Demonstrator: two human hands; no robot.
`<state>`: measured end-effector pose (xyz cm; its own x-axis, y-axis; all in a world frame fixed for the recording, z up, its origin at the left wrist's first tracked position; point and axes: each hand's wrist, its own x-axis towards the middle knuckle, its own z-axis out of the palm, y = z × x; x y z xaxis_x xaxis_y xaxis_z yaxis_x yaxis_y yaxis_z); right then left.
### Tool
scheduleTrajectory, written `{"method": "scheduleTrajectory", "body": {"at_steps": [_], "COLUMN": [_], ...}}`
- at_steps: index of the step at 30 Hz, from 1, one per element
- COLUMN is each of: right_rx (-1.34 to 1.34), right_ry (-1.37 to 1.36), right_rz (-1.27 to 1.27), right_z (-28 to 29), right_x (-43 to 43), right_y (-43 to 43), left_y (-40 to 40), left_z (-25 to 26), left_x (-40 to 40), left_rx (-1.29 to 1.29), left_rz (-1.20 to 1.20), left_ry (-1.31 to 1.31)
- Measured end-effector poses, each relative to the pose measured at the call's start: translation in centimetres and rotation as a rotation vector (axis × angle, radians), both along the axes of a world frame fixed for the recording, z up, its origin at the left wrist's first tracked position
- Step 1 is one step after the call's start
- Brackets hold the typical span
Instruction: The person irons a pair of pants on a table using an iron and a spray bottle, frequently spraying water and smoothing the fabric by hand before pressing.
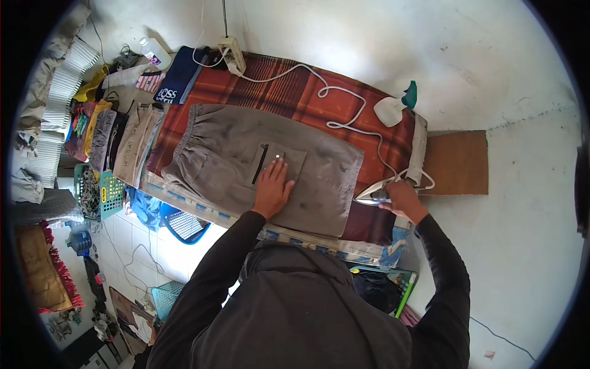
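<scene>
A pair of grey-brown shorts (318, 152) with a gathered elastic waist lies flat on a red plaid cloth (295, 92). On its pocket, beside a black zipper (260, 164) and a round snap button, rests my left hand (275, 187), palm down with the fingers somewhat apart. My right hand (404, 199) grips the handle of a clothes iron (371, 193). The iron's tip points left, close to the hem of the shorts. From its back, a white cord (355, 125) loops across the cloth to a power strip (232, 54).
A white spray bottle (389, 110) with a green trigger lies at the far right. Folded clothes (136, 133) and a navy garment (179, 74) line the left end, near a plastic bottle (154, 53). Brown cardboard (456, 161) juts out at right. Baskets (185, 225) stand below.
</scene>
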<state>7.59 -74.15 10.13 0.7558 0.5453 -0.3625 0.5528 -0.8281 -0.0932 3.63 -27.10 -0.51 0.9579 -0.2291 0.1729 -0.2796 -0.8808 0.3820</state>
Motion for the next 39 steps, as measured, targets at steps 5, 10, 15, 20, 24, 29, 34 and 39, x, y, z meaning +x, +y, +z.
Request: {"method": "scheduleTrajectory", "body": {"at_steps": [5, 10, 15, 20, 24, 29, 34, 39], "right_rx": [0.117, 0.149, 0.251, 0.255, 0.214, 0.173, 0.314, 0.313], "right_ry": [0.062, -0.063, -0.093, -0.169, -0.125, -0.095, -0.257, -0.126], "right_rz": [-0.228, -0.363, -0.357, -0.34, -0.403, -0.272, -0.338, -0.164], "right_z": [-0.2, 4.7, -2.0, -3.6, -3.3, -3.9, -3.9, -5.1], "right_x": [-1.8, -3.3, -2.8, 2.2, 5.4, 4.2, 10.8, 10.0], "right_y": [-1.3, 9.9, 18.5, 19.2, 18.9, 19.6, 19.2, 18.1], "left_y": [2.4, 3.6, 2.1, 1.8, 1.4, 1.3, 1.1, 1.1], "left_z": [0.4, -1.1, 0.1, 0.4, 0.3, 0.4, 0.4, 0.4], "left_x": [1.3, 1.9, 0.7, -1.7, -1.5, -1.2, -1.1, -1.2], "left_rx": [0.013, -0.011, 0.046, 0.07, 0.104, 0.118, 0.138, 0.131], "left_rz": [0.057, 0.117, 0.043, 0.006, 0.039, 0.046, 0.062, 0.074], "left_ry": [0.004, 0.049, -0.041, -0.031, 0.028, 0.062, 0.06, 0.079]}}
